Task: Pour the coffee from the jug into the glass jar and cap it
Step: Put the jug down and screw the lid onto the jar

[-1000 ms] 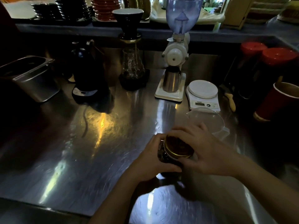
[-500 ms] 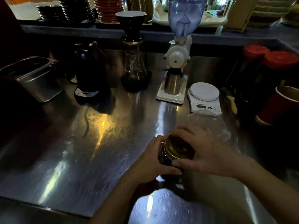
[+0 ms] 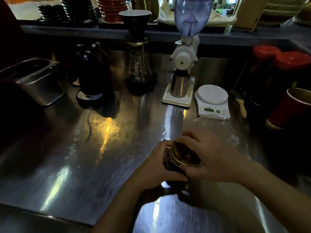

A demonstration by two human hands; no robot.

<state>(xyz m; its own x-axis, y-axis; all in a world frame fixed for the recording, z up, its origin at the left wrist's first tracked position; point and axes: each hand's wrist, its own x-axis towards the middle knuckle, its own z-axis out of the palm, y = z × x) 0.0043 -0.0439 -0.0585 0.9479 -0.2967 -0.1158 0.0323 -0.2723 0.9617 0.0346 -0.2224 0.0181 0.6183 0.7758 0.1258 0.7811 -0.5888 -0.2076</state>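
A: Grip first. The right hand (image 3: 213, 158) is clamped over the gold lid (image 3: 183, 154), fingers curled round its far rim and thumb on the near edge. The left hand (image 3: 156, 167) wraps the dark body of the glass jar (image 3: 167, 163) from the left, closed on it.

B: Change versus half a second ago?

A: Small. The right fingers sit a bit further round the lid rim and the thumb is lower; the jar stays at the same spot on the steel counter (image 3: 84, 165). It reads as a twist in progress, so the pour looks done and capping is near its end. Cannot tell if the lid is fully seated.

B: Jar position and axis?

A: Near the counter's front edge, right of centre, between both hands. Long axis roughly vertical, top tipped slightly toward the camera and left, lid face up. The base is hidden by the hands, so contact with the counter is a guess.

B: The jug?

A: The clear jug (image 3: 214, 127) stands just behind the right hand, mouth up, seemingly empty, untouched. The white scale (image 3: 212, 100) is just behind that, with the grinder (image 3: 184, 61) to the scale's left.

B: Risk?

A: A cross-threaded lid, judged only.
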